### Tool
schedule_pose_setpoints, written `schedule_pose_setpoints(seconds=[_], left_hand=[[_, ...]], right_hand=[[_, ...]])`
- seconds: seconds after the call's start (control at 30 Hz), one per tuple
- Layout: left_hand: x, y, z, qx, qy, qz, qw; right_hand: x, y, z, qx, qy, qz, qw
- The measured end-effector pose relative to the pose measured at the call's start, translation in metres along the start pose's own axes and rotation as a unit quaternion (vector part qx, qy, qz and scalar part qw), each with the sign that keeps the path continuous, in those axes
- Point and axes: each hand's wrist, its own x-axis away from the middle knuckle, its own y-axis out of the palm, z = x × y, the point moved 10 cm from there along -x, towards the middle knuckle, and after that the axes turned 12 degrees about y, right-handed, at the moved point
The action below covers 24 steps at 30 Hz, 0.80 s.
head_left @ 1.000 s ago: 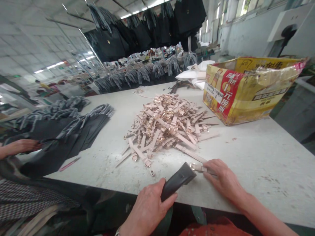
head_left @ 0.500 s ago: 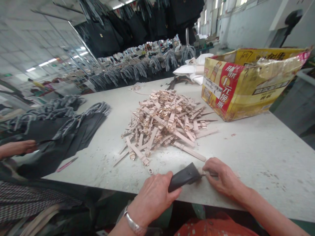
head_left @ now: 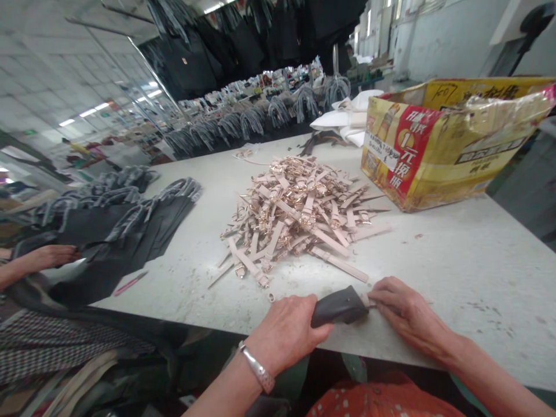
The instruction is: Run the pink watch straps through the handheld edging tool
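Note:
My left hand [head_left: 289, 324], with a silver bracelet at its wrist, grips a folded dark grey leather-like piece [head_left: 341, 307] over the table's near edge. A pale bit of strap [head_left: 367, 299] shows at the right end of that piece. My right hand [head_left: 406, 307] is closed in a pinch on this pale strap, its fingertips hiding most of it. Just beyond both hands lies a heap of pale pink straps with gold buckles [head_left: 304, 214]. A small ring-like piece [head_left: 271, 297] rests on the table near my left knuckles.
An open yellow and red cardboard box [head_left: 456, 150] stands at the right of the white table [head_left: 438, 249]. On the left are stacked black bag pieces [head_left: 160, 226], a pink pen-like tool [head_left: 130, 284] and another person's hand [head_left: 56, 255]. Black bags [head_left: 243, 49] hang behind.
The view has shifted slightly, so most things sit a little farther right. Both hands keep hold of the dark piece and pale strap; the dark piece lies somewhat more level.

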Motion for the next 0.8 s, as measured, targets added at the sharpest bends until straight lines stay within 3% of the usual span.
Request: schedule_pose_setpoints(seconds=[0.17,0.3,0.5,0.8], left_hand=[[-0.002,-0.001,0.003,-0.007,0.008,0.004,1.000],[-0.003,-0.001,0.003,-0.001,0.007,0.010,1.000],[-0.003,0.000,0.005,0.012,0.007,0.007,1.000],[-0.003,-0.002,0.006,0.005,0.010,0.009,1.000]], right_hand=[[0.004,-0.005,-0.003,0.104,-0.050,0.046,0.992],[0.008,-0.013,-0.005,0.114,-0.067,0.083,0.988],[0.010,-0.010,0.008,0.088,-0.014,0.049,0.995],[0.003,-0.007,-0.002,0.065,-0.054,0.046,0.995]])
